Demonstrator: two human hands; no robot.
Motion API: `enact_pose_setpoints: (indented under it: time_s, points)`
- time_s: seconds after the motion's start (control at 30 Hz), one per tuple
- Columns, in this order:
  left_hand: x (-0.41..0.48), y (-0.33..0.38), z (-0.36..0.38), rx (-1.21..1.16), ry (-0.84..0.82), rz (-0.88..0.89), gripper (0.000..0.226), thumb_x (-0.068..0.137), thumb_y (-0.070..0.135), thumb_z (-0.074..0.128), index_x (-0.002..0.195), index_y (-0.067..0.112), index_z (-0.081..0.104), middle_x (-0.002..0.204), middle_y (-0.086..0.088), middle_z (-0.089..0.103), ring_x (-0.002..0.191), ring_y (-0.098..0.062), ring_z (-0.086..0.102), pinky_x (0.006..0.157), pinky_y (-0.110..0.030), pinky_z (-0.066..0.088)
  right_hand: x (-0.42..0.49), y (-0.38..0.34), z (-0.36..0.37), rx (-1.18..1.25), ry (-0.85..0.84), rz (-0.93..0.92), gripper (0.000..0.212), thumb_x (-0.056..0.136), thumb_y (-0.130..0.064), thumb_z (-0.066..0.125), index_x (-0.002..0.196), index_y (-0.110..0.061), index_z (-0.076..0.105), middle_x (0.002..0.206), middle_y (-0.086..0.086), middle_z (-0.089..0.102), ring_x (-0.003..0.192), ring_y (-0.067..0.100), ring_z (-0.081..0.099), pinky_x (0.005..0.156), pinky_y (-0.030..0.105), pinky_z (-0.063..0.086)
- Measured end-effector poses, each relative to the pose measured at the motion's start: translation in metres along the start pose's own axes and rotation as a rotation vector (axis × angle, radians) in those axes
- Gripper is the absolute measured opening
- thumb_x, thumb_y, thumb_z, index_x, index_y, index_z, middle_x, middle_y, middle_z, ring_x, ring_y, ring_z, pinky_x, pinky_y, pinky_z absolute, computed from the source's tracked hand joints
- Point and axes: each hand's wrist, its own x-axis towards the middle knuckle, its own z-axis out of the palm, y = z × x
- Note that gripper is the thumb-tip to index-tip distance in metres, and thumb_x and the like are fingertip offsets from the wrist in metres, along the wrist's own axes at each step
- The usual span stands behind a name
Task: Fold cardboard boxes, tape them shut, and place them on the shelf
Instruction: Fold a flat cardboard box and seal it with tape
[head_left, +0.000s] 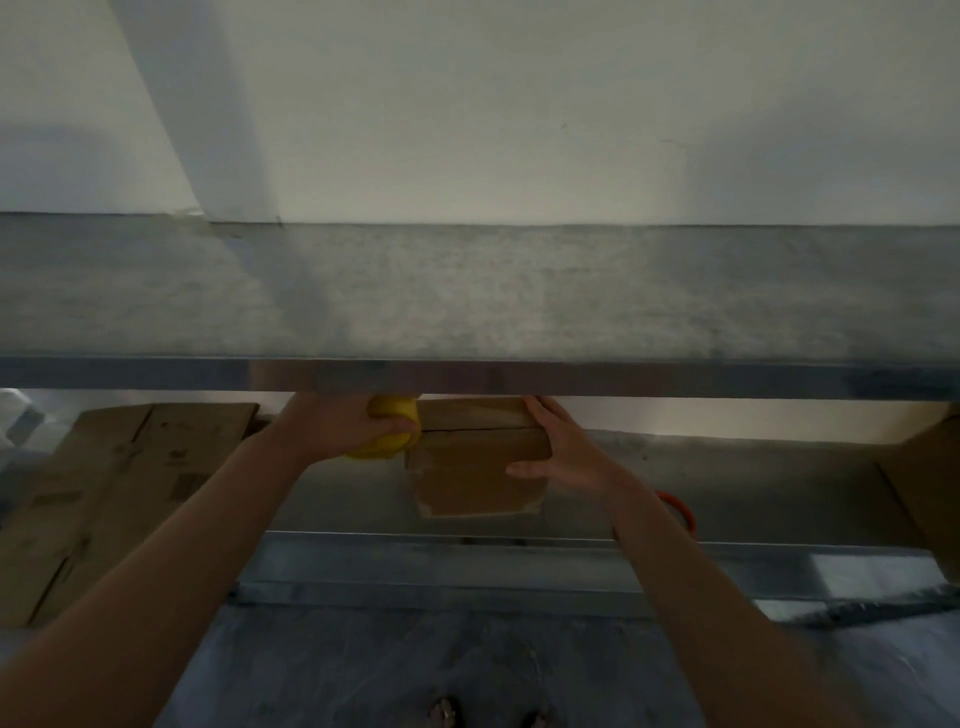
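Observation:
A small folded cardboard box (475, 462) stands on the lower metal shelf (727, 483), with its top flaps closed along a dark seam. My left hand (343, 426) grips a yellow tape dispenser (389, 441) against the box's left top edge. My right hand (561, 452) rests on the box's right side, fingers straight along it and thumb on the near face. Clear tape shows at the box's lower corners. The upper shelf (467, 296) hides the far part of the box and the top of the dispenser.
Flattened cardboard boxes (119, 488) lie on the lower shelf at the left. More cardboard (930, 478) stands at the right edge. An orange object (680, 512) peeks out behind my right forearm. A white wall rises behind the upper shelf. The floor and my feet (488, 714) show below.

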Motion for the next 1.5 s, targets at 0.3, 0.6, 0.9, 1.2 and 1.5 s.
enact_pose_setpoints:
  time_s: [0.3,0.6,0.9,1.2,1.5]
  points:
    - [0.000,-0.038,-0.005,-0.178,-0.026,-0.010,0.078,0.047,0.077,0.057,0.117,0.046,0.054,0.119,0.014,0.060,0.109,-0.007,0.056,0.097,-0.031,0.045,-0.005,-0.002,0.004,-0.007,0.038,0.016,0.110,0.070,-0.045,0.083,0.156,-0.027,0.016,0.161,-0.004,0.009,0.145,0.020,0.020,0.116,0.037,0.029]
    - [0.005,-0.070,0.014,-0.139,-0.050,0.069,0.028,0.078,0.046,0.074,0.098,0.048,0.054,0.108,0.014,0.053,0.101,-0.015,0.053,0.077,-0.029,0.045,-0.009,-0.003,0.009,0.090,0.059,0.027,0.122,0.053,-0.067,0.077,0.155,-0.031,0.020,0.158,-0.013,0.014,0.139,0.009,0.022,0.113,0.030,0.031]
    - [-0.001,-0.131,0.001,-0.177,0.031,-0.073,0.032,0.074,0.044,0.078,0.100,0.040,0.060,0.106,0.002,0.063,0.096,-0.019,0.060,0.076,-0.028,0.044,-0.025,0.017,-0.001,0.291,0.171,0.130,0.103,0.061,-0.046,0.088,0.147,-0.038,0.032,0.153,-0.016,0.024,0.140,0.014,0.032,0.114,0.040,0.036]
    - [-0.001,-0.120,-0.004,-0.304,0.018,0.043,0.040,0.057,0.069,0.063,0.095,0.073,0.051,0.103,0.018,0.063,0.095,-0.004,0.059,0.078,-0.017,0.044,-0.003,-0.015,0.007,0.017,0.025,0.091,0.102,0.072,-0.032,0.084,0.153,-0.021,0.023,0.154,-0.001,0.021,0.130,0.009,0.029,0.103,0.024,0.032]
    - [-0.013,-0.113,-0.006,-0.332,0.057,0.086,0.041,0.067,0.059,0.070,0.105,0.046,0.062,0.111,0.010,0.063,0.098,-0.006,0.059,0.077,-0.025,0.048,-0.007,-0.024,0.021,0.154,0.004,0.051,0.096,0.067,-0.070,0.072,0.141,-0.049,0.015,0.149,-0.017,0.015,0.138,0.016,0.027,0.108,0.034,0.036]
